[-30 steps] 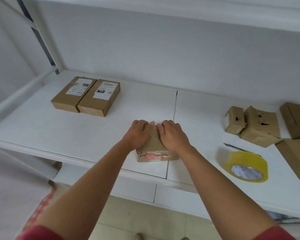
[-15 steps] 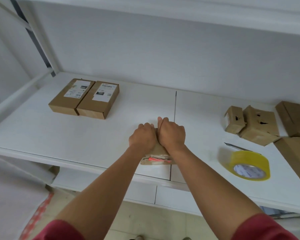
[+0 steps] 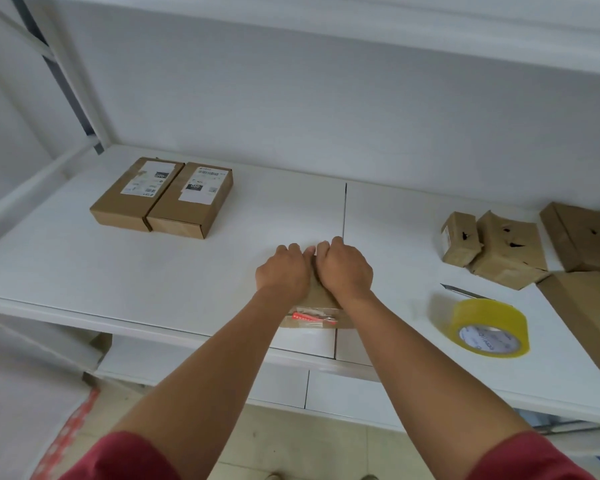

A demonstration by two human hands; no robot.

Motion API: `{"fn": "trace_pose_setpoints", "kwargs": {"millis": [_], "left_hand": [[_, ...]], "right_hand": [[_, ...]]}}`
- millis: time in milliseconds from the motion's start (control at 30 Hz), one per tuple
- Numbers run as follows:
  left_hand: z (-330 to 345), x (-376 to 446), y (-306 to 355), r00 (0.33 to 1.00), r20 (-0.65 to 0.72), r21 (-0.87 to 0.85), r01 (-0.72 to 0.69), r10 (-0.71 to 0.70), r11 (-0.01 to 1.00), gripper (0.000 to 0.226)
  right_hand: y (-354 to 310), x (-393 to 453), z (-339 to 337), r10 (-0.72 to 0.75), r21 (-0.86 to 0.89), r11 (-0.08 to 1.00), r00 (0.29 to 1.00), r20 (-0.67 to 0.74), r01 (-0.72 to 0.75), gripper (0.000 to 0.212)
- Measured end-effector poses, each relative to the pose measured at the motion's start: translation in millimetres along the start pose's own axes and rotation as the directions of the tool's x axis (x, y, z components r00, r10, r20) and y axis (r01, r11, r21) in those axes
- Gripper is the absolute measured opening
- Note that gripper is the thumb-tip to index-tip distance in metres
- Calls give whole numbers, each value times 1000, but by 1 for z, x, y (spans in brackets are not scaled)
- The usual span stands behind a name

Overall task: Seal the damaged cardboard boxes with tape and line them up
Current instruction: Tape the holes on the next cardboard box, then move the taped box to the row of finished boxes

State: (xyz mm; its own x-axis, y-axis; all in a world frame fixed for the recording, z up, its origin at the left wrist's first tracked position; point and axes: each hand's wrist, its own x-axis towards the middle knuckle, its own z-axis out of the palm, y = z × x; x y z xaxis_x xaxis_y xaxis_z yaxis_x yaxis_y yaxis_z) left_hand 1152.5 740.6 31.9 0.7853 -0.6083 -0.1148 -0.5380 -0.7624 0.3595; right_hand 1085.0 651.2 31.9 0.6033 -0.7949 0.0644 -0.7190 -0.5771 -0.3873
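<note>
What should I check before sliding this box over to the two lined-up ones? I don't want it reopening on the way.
1. Both hands on the box: ok; left hand and right hand press on the box.
2. Tape on its near face: ok, clear tape shows there.
3. Top seam sealed: cannot tell, hands cover it.
4. Path left along the shelf: ok, nothing lies there.
5. Lined-up boxes side by side: ok, touching.
6. Tape roll and knife off the path: ok, to the right.
</note>
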Motion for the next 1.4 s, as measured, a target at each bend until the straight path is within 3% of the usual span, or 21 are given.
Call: {"fn": "trace_pose_setpoints", "kwargs": {"millis": [200,467,567,600,667,733,800,900,967,1067,1133,1167,1233,1333,1400], "left_hand": [[1,-4,-10,998,51,-252,-27,41,967,47],[-4,-5,-8,996,59,-132,-59,68,989,50],[-1,-1,-13,998,46,-261,-17,30,965,48],[-1,1,-15,999,45,-336,16,-1,942,48],[-1,4,-17,994,30,-511,104,-103,853,50],[-2,5,-17,967,51,-672,218,-249,708,44],[-4,4,-14,934,83,-751,288,-348,594,32],[-5,3,-14,909,61,-834,273,-412,480,18],[-5,0,-19,906,48,-900,222,-421,375,14],[-2,-6,-32,913,78,-928,214,-401,305,8],[-1,-7,-39,927,125,-925,238,-354,295,14],[-2,-7,-43,929,142,-927,246,-341,282,16],[-7,-4,-49,924,195,-943,268,-330,196,18],[-16,-4,-53,919,250,-964,267,-305,13,21],[-19,-2,-54,914,205,-970,237,-349,52,22]], "right_hand": [[1,1,1,7,-7,1000,1000,10,-7,24],[4,5,-9,72,166,983,996,50,-79,24],[14,8,-23,135,532,827,983,122,-180,21],[21,7,-29,166,617,760,978,124,-207,20],[36,-1,-37,203,649,728,974,102,-220,21],[46,-16,-33,229,631,734,966,121,-253,33],[46,-35,-23,206,682,674,958,197,-285,49],[31,-60,-7,157,836,474,961,228,-276,71],[19,-69,4,164,871,420,966,201,-253,77],[3,-74,8,179,852,423,950,254,-308,63],[-3,-71,8,98,872,412,965,245,-263,20],[-6,-70,5,47,883,422,977,206,-207,12],[-11,-67,0,-32,887,443,986,161,-131,28],[-16,-60,-8,-63,864,501,993,98,-53,74],[-19,-57,-14,-127,841,541,988,92,-8,84]]}}
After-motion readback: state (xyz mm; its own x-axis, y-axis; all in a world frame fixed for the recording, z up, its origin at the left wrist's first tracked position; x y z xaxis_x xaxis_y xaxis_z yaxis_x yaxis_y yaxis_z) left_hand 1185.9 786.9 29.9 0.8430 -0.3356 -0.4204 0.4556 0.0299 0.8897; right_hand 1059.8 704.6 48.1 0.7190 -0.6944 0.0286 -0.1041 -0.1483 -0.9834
